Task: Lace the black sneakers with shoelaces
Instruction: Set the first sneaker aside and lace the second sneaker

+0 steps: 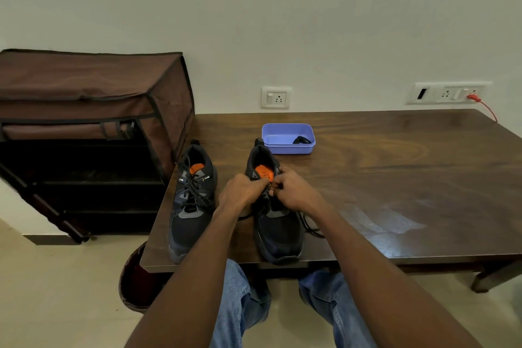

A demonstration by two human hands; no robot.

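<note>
1. I am seeing the left hand (pixel 242 191) and right hand (pixel 291 192) pinching the shoelace (pixel 309 224) over the right sneaker (pixel 278 230).
2. Both sneakers are sitting at the surface's (pixel 395 178) near-left corner, the laced left sneaker (pixel 190 206) nearest the left edge.
3. A blue tray (pixel 288 139) is lying behind them.

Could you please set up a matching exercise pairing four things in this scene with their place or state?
Things:
1. left sneaker
2. right sneaker
3. blue tub
4. red cable

Places or states:
A. plugged into the wall socket at the table's far right
B. laces already crossed up its front, untouched
C. behind the shoes, holding a small dark item
D. both hands working at its upper eyelets

Pairs: 1-B, 2-D, 3-C, 4-A. The left hand and right hand meet at the right sneaker's tongue, fingers curled on its lace.
</note>
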